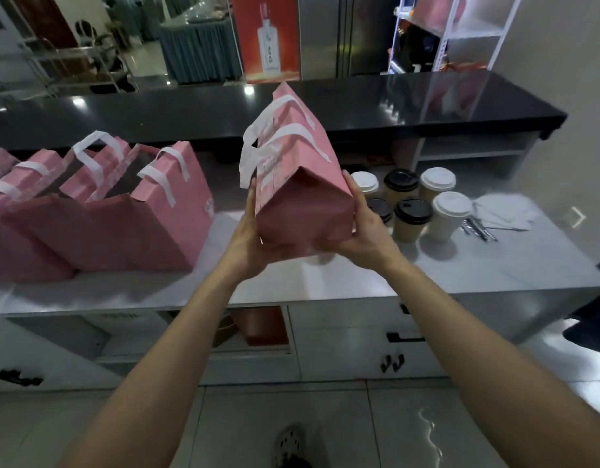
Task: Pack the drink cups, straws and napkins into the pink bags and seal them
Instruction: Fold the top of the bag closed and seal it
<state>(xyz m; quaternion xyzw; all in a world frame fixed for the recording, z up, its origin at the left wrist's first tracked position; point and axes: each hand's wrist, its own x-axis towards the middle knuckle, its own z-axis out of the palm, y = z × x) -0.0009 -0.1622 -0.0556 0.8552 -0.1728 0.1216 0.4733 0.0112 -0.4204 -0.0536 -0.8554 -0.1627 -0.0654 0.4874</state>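
The left hand (249,236) and the right hand (366,231) are clasping the base of a pink bag (293,177), one on each side, fingers wrapped against its walls. The bag is being held above the pale counter (460,265), tilted so that its flat rectangular bottom is facing the camera and its white strap handles (281,136) are pointing away. Its material is reading as stiff creased paper with a matte finish.

Judged from the layout, packing is only partly complete. To the left, a row of pink bags (99,211) is standing on the counter; whether they are sealed cannot be told. To the right, six lidded paper cups (411,206) are waiting unpacked, with wrapped straws (477,228) and white napkins (501,209) just beside them.
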